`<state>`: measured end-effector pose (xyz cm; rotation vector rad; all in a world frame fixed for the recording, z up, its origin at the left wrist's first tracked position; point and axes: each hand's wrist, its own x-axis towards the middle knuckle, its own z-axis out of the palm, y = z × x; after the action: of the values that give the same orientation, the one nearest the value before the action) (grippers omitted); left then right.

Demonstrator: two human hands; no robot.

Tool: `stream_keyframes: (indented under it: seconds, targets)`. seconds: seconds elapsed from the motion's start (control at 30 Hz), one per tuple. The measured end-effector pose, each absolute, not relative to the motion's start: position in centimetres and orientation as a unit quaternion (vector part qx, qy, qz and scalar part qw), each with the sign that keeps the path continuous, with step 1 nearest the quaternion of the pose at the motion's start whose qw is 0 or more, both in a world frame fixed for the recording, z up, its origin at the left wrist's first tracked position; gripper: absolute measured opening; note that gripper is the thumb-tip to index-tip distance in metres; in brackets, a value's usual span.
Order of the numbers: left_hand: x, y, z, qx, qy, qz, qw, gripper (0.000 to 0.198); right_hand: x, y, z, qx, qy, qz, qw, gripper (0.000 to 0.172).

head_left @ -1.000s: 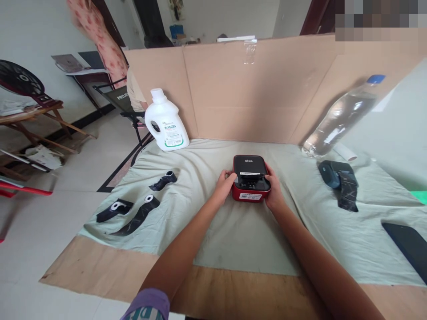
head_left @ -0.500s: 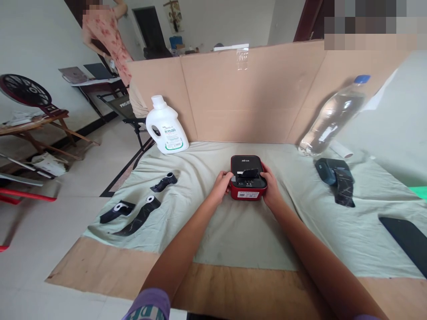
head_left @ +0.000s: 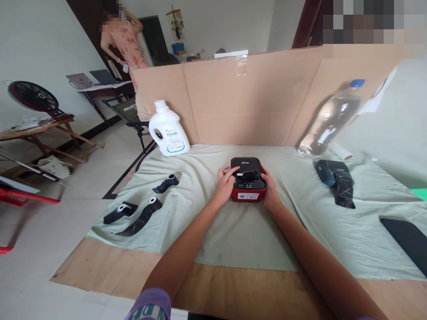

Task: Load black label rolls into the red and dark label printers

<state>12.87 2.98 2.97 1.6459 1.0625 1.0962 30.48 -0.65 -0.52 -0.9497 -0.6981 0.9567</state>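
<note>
A small red box with a black top (head_left: 248, 180), like a label printer, sits on the pale green cloth (head_left: 233, 222) at the middle of the table. My left hand (head_left: 225, 182) rests against its left side, with the forefinger stretched onto the black top. On the box's right side my right hand (head_left: 269, 189) holds it with curled fingers. A small black flap stands raised at the front of the top.
A white detergent jug (head_left: 168, 131) stands at the back left and a clear water bottle (head_left: 328, 120) leans at the back right against the cardboard screen (head_left: 250, 98). Black tape rolls (head_left: 143, 213) lie left, a dark mouse (head_left: 328, 173) and black tablet (head_left: 405, 238) right. A person stands far back left.
My left forefinger has lifted from the box's side onto its black top. The camera has tipped up a little, so everything sits slightly lower and the person at the back shows more.
</note>
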Motion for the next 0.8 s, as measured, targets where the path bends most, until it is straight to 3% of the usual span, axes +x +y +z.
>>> stream_keyframes:
  seconds: [0.5,0.8]
  targets:
    - [12.6,1.5,2.9,0.719,0.315,0.442,0.434,0.024,30.8,-0.3,-1.5,-0.428,-0.347,0.398,0.734,0.048]
    - [13.1,0.5,3.4,0.673,0.355,0.464,0.453,0.009,31.0,-0.4,-1.7,-0.433,-0.347,0.402,0.728,0.048]
